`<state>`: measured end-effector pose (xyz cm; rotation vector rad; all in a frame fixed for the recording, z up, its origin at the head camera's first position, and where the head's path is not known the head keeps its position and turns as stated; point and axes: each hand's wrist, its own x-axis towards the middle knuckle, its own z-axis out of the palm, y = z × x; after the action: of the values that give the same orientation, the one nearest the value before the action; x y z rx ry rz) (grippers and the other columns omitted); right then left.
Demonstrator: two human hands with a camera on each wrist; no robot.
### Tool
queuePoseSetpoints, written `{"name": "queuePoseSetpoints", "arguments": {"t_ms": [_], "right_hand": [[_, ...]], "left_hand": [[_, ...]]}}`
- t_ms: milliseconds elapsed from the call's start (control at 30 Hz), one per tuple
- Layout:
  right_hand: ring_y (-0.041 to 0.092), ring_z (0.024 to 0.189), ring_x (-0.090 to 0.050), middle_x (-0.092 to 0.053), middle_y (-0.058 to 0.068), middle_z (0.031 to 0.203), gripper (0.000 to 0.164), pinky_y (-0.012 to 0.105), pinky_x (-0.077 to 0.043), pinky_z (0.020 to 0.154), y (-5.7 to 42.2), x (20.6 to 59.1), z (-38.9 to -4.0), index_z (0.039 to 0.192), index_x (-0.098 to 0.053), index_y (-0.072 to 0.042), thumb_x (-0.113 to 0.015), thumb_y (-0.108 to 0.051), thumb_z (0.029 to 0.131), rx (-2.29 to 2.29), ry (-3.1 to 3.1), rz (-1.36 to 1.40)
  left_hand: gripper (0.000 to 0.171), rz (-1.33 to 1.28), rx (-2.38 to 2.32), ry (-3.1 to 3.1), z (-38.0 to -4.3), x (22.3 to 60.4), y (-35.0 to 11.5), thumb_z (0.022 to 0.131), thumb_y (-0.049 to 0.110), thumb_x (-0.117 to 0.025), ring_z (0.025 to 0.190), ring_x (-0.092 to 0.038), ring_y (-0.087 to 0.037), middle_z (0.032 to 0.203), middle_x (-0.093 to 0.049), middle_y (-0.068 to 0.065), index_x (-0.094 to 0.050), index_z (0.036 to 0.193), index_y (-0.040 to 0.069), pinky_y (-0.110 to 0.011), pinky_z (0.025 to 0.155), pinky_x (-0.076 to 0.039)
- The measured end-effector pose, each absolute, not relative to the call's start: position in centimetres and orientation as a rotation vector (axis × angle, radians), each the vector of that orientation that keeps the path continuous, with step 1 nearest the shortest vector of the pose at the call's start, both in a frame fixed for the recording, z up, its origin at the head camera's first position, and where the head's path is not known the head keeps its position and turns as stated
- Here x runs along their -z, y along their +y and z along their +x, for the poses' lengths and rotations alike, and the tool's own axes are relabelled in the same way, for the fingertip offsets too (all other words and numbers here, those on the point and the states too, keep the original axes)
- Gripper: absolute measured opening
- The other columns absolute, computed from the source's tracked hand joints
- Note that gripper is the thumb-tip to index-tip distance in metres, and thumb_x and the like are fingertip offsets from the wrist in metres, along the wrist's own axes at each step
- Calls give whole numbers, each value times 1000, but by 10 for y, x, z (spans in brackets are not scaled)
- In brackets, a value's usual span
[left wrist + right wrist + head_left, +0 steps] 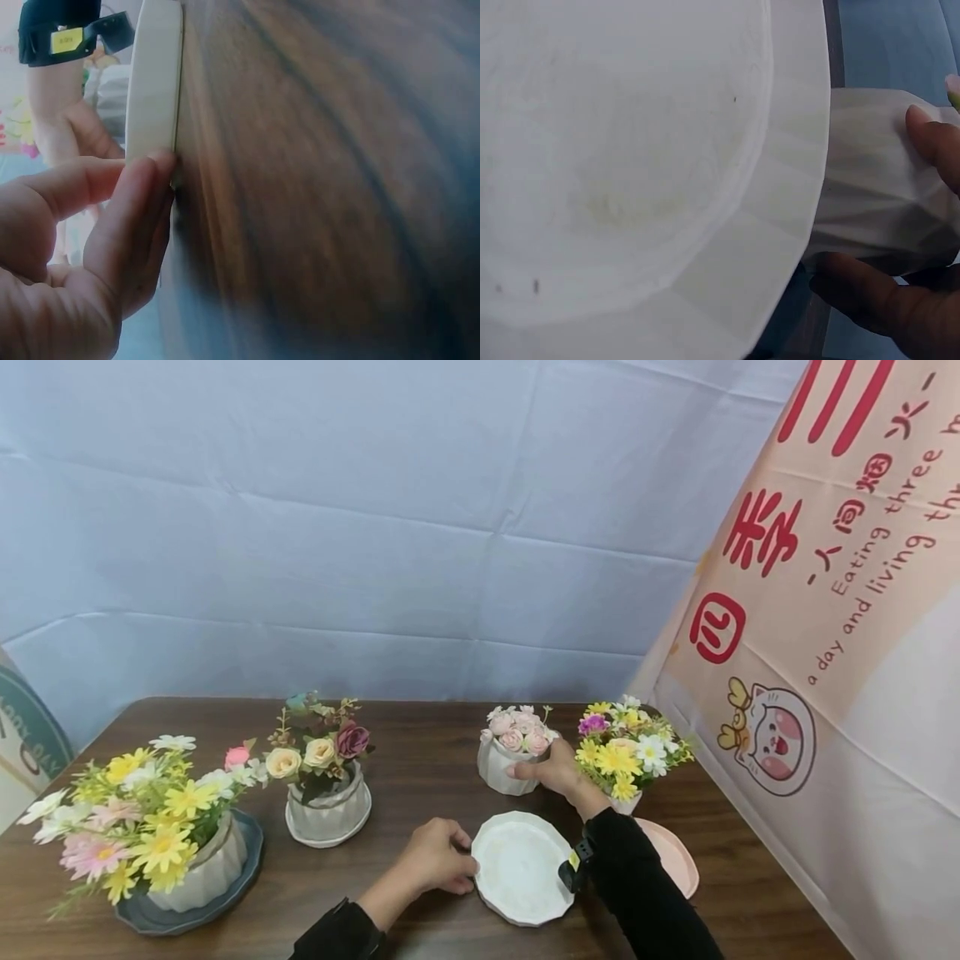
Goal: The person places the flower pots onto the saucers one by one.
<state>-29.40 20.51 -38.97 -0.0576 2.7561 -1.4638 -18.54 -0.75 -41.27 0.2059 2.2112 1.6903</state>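
My left hand (437, 860) pinches the left rim of a white faceted saucer (522, 868) that lies on the table. Close up in the left wrist view, the fingertips meet the saucer's edge (154, 90). Behind the saucer, my right hand (553, 770) grips a white ribbed flowerpot (498, 767) by its right side; pale pink artificial roses (517, 731) fill its top. The right wrist view has the saucer (630, 135) large in front, with thumb and finger round the pot (877, 180) beyond it. The pot's underside is hidden.
To the right stands a pot of yellow and white flowers (626, 752), near a pink saucer (671, 856) partly behind the right sleeve. On the left, a rose pot (326, 810) sits on a white saucer, and a daisy pot (210, 872) on a blue-grey saucer (251, 852).
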Motion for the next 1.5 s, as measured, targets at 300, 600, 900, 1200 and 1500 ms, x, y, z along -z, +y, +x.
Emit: {"name": "queuePoseSetpoints", "arguments": {"t_ms": [300, 600, 900, 1200, 1500], "right_hand": [[36, 115, -46, -48, 24, 126, 79, 45, -37, 97, 204, 387, -295, 131, -42, 6, -84, -19, 67, 1444, 2734, -14], [38, 114, -47, -47, 27, 126, 80, 45, -39, 95, 203, 383, -295, 130, -42, 9, -84, -17, 67, 1427, 2720, -11], [37, 113, -48, -49, 27, 124, 78, 45, -39, 95, 203, 381, -297, 129, -43, 10, -84, -16, 67, 1408, 2715, -21], [38, 116, -45, -47, 28, 126, 82, 47, -37, 97, 202, 384, -297, 131, -42, 9, -85, -16, 66, 1385, 2745, -4], [38, 117, -45, -48, 29, 126, 81, 46, -37, 97, 203, 387, -297, 130, -42, 11, -84, -15, 66, 1396, 2760, -4]], "left_hand": [[18, 212, -1672, 2219, -186, 413, -5, 71, -11, -59, 49, -62, -19, 60, -58, -15, -56, 88, -7, -27, 47, -53], [18, 224, -1630, 2288, -188, 411, -7, 69, -10, -58, 44, -59, -17, 56, -56, -13, -56, 85, -5, -28, 45, -52], [17, 226, -1605, 2340, -188, 406, -14, 67, -9, -57, 42, -58, -16, 52, -55, -12, -56, 83, -5, -29, 44, -52], [18, 247, -1579, 2359, -190, 407, -21, 66, -8, -56, 42, -59, -16, 52, -56, -12, -57, 84, -6, -29, 45, -52], [22, 203, -1592, 2413, -196, 403, -41, 67, -6, -55, 46, -61, -19, 57, -56, -14, -56, 88, -10, -29, 45, -53]]}}
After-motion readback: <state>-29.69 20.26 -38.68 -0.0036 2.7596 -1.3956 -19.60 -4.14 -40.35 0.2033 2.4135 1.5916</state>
